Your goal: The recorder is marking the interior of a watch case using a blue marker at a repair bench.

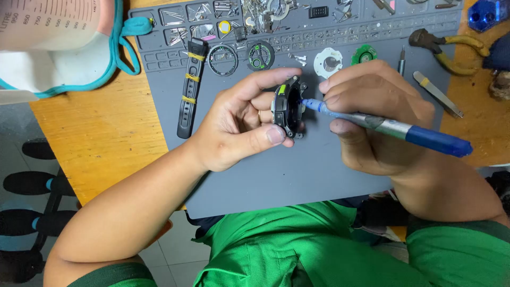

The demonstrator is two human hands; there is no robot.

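A: head view, what's in the hands?

B: left hand grips a black watch case on edge, thumb below, fingers curled over the top, clamped on it. case has a small lime-green accent, held above the grey work mat, mid-mat

A: right?

B: right hand pinches a blue-and-silver screwdriver, fingers closed on the shaft, blue tip touching the side of the case

A: screw visible?

B: can't tell, too small

A: rest of the bench?

B: on the mat behind the hands: black strap with yellow bands at left, thin black ring, black dial ring with green marks, white round part, green round part. mat's rear compartments hold small metal bits. tweezers lie at the mat's right edge, yellow-handled pliers beyond on the wooden table. clear measuring jug top left with a teal-edged white cloth under it

A: person?

B: green clothing at the bottom of view
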